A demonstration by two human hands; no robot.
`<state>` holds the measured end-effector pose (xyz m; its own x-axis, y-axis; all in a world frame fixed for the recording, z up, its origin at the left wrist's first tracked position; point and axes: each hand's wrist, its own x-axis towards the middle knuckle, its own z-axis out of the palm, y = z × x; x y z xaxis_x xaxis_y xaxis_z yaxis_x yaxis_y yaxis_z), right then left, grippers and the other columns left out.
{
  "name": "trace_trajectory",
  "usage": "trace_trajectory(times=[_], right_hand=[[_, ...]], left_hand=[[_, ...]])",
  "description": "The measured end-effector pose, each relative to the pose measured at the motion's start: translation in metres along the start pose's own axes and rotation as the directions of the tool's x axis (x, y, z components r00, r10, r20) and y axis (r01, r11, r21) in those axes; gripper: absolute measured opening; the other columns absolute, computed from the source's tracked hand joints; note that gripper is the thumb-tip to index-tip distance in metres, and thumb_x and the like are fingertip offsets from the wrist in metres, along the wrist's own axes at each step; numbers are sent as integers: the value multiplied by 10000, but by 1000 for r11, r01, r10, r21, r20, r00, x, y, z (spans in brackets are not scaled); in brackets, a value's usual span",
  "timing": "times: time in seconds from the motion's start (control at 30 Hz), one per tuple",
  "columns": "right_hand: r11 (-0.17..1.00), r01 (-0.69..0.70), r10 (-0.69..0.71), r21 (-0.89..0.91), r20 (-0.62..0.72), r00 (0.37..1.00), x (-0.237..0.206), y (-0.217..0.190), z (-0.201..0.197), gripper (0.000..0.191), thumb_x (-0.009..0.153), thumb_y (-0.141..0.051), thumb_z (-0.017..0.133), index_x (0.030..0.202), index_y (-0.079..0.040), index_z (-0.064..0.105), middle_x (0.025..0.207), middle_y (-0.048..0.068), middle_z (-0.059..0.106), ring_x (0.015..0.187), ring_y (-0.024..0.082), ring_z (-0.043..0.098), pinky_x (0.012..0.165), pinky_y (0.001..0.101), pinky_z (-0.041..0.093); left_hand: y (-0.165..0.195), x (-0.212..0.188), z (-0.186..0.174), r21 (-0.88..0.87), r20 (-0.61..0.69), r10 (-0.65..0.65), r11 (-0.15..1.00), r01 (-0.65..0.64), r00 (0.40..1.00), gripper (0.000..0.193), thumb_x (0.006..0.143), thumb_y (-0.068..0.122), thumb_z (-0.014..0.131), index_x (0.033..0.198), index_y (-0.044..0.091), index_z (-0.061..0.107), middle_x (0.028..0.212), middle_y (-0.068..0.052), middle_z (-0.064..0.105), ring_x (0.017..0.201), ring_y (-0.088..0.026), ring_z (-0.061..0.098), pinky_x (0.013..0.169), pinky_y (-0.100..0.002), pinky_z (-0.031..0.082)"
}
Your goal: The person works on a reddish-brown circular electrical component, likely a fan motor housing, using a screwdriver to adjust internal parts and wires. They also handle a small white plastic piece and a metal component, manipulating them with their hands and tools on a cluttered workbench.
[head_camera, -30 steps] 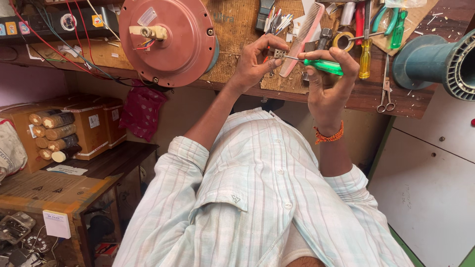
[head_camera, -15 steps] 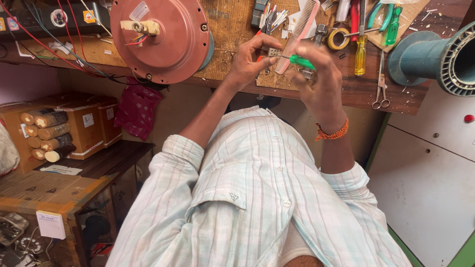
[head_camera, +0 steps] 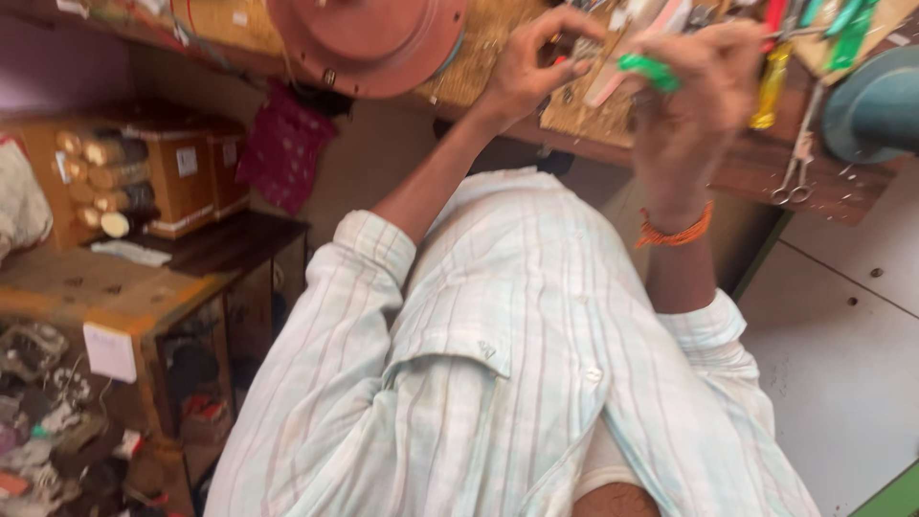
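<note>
Top centre of frame: left hand fingers pinched on a small metal part, blurred, probably. Right hand closed round green-handled screwdriver, both above the worktop.

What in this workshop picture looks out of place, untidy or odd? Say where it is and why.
Loose clutter lies heaped on the floor at lower left, beside the wooden cabinet. A dark red cloth hangs off the bench edge. The right hand holding the green-handled screwdriver is blurred, so its grip is unclear.
</note>
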<state>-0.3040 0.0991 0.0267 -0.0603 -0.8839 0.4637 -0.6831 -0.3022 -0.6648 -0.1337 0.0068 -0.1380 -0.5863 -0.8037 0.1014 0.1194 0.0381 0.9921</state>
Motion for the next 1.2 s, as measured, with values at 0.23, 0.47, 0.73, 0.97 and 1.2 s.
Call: trace_trajectory(times=[0.23,0.47,0.73,0.97,1.2], right_hand=[[998,-55,54,-34,-32,998,-12,15,1,221,1118,-132,729,1277,3,658,1140,126,579,1092,310,553,906,428,465],[898,-139,141,417,26,990,13,-6,-7,306,1076,-291,664,1311,-97,644,1278,65,543,1213,224,591,998,342,536],[991,-29,42,132,-99,994,17,-12,-12,205,1025,-172,661,1175,-40,704,1093,72,693,1133,312,584,991,435,495],[992,-24,49,122,-211,976,13,-12,-16,201,992,-229,742,1024,-31,757,938,112,639,1002,274,570,916,391,482],[833,-87,365,546,-425,829,0,37,-6,254,1140,-316,557,1155,-75,637,1032,64,662,901,169,680,793,306,569]], left_hand=[[-27,-4,9,-14,-59,-13,1000,12,998,346,975,166,812,1235,24,633,1169,-33,716,1094,-137,676,964,-315,559],[3,2,5,-190,42,27,982,-19,999,264,989,87,750,1233,33,664,1219,-13,640,1109,-90,631,941,-255,552],[14,4,15,-93,40,-64,993,68,997,269,952,66,773,1206,30,690,1178,-12,649,921,-56,587,786,-227,528],[17,8,16,-130,37,-8,991,13,999,276,947,50,743,1210,28,665,1220,-29,649,1077,-89,646,936,-255,550],[18,15,20,-60,38,-137,988,139,990,297,965,61,769,1253,29,704,1136,-41,680,966,-103,622,867,-251,529]])
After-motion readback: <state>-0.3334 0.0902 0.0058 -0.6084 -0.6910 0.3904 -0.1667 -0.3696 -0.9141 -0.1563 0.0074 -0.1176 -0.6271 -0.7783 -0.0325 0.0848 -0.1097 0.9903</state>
